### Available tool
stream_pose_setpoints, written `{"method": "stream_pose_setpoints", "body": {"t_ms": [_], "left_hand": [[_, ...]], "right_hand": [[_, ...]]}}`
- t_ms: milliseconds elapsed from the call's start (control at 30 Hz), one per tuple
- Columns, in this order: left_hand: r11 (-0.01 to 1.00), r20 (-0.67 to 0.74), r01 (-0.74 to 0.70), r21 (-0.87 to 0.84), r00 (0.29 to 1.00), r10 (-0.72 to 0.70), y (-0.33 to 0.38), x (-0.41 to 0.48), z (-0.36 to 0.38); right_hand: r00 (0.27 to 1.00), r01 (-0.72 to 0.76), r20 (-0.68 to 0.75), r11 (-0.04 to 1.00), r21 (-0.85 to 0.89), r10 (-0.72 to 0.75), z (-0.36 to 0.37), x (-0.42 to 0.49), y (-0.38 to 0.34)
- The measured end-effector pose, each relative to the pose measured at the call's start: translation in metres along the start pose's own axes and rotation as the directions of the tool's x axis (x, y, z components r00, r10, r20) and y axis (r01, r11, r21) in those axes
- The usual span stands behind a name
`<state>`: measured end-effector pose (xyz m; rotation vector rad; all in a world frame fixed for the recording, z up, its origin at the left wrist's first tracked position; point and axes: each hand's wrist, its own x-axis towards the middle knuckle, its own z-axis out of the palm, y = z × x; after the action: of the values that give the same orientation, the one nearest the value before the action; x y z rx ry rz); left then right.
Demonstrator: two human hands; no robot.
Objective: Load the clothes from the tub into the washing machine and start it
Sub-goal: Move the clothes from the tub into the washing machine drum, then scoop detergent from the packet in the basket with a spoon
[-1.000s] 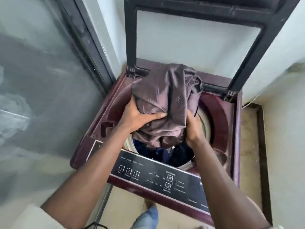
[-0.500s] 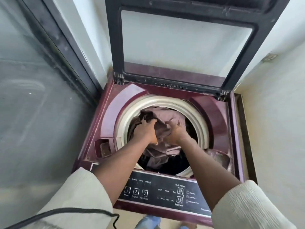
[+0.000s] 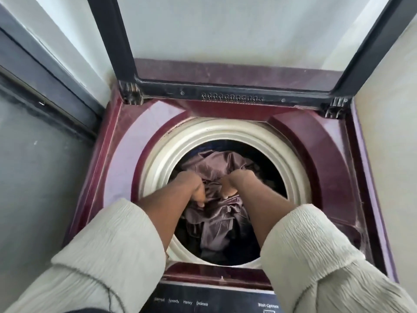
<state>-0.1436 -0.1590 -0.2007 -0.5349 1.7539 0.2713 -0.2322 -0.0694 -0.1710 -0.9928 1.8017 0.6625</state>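
Both arms down inside the cream-rimmed drum (image 3: pixel 158 168) of the maroon washing machine (image 3: pixel 126 154), lid (image 3: pixel 121 41) raised. Left hand (image 3: pixel 196 188) and right hand (image 3: pixel 228 186) clenched on the mauve garment (image 3: pixel 216 213), bunched atop darker clothes (image 3: pixel 225 256).

A crumpled, shiny mauve-brown satin garment (image 3: pixel 216 199) lies heaped inside the cream-rimmed round drum (image 3: pixel 291 163) of the maroon top-loading washing machine (image 3: pixel 322 141), over darker clothes (image 3: pixel 268 168), its dark-framed glass lid (image 3: pixel 126 46) raised upright at the far side.
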Motion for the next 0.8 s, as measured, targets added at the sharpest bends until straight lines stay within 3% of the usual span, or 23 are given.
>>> {"method": "stream_pose_setpoints", "body": {"t_ms": [67,133,267,367,433,533,667,800], "left_hand": [[0.999,-0.044,-0.020,0.035,0.999,0.021,-0.004,0.003,-0.001],[0.998,-0.006,-0.054,-0.017,0.999,0.054,-0.005,-0.002,0.000],[0.991,-0.084,-0.047,-0.126,0.996,0.037,0.004,-0.029,0.010],[0.978,-0.315,-0.046,-0.206,0.949,-0.021,0.012,-0.060,0.019],[0.971,-0.518,-0.073,-0.227,0.853,-0.057,0.020,-0.089,0.015],[0.949,-0.709,-0.174,-0.263,0.702,-0.068,0.037,-0.145,-0.001],[0.957,-0.890,-0.264,-0.120,0.456,0.014,0.075,-0.215,-0.032],[0.942,-0.970,-0.328,0.074,0.195,0.144,0.134,-0.276,-0.063]], "right_hand": [[1.000,0.027,-0.014,0.999,-0.032,-0.028,-0.008,-0.001,-0.001],[0.999,0.043,-0.008,0.999,0.006,-0.043,-0.009,-0.008,0.000],[0.998,0.032,-0.054,0.991,0.132,-0.025,0.009,-0.018,0.006],[0.980,0.104,-0.199,0.923,0.370,-0.030,0.020,-0.045,0.008],[0.927,0.169,-0.372,0.849,0.501,0.035,0.021,-0.075,0.016],[0.819,0.202,-0.557,0.837,0.508,0.140,0.016,-0.135,0.037],[0.620,0.264,-0.744,0.827,0.496,0.249,0.011,-0.210,0.074],[0.440,0.272,-0.821,0.817,0.509,0.365,0.015,-0.280,0.132]]}}
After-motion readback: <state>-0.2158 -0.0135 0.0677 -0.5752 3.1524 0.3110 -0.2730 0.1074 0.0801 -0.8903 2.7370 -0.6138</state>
